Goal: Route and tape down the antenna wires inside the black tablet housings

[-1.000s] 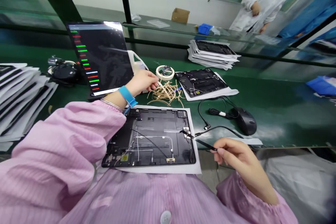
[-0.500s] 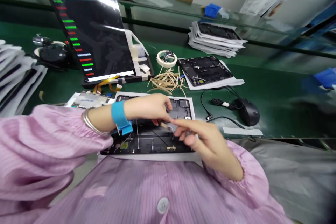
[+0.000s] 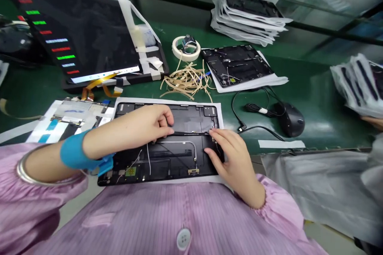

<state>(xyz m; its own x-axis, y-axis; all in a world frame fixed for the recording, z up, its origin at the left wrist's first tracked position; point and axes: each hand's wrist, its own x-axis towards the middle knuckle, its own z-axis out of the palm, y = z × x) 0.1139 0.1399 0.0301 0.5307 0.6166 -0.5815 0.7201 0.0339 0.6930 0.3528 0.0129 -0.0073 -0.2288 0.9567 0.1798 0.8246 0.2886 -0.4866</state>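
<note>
A black tablet housing (image 3: 176, 167) lies open side up in front of me, with thin white wires, a dark cable and a small green-gold patch inside it. Across its middle runs a thin black strip (image 3: 191, 133) with small white print. My left hand (image 3: 158, 123) reaches over the housing, fingers curled, thumb and fingertip closed on the strip's left end. At the right end, the outstretched fingertips of my right hand (image 3: 229, 147) touch the strip, thumb held apart over the housing. Under my left palm, part of the housing is hidden.
A lit screen (image 3: 89, 28) stands at back left, a circuit board assembly (image 3: 72, 111) before it. Behind the housing are tan strips (image 3: 188, 79), a tape roll (image 3: 176, 50) and another housing (image 3: 239, 65). A mouse (image 3: 289, 119) lies right; stacked housings (image 3: 248, 20) stand behind.
My hands have moved apart, left hand leftward, right hand flatter against the housing. The printed black strip now shows between them. The view has shifted closer and downward.
</note>
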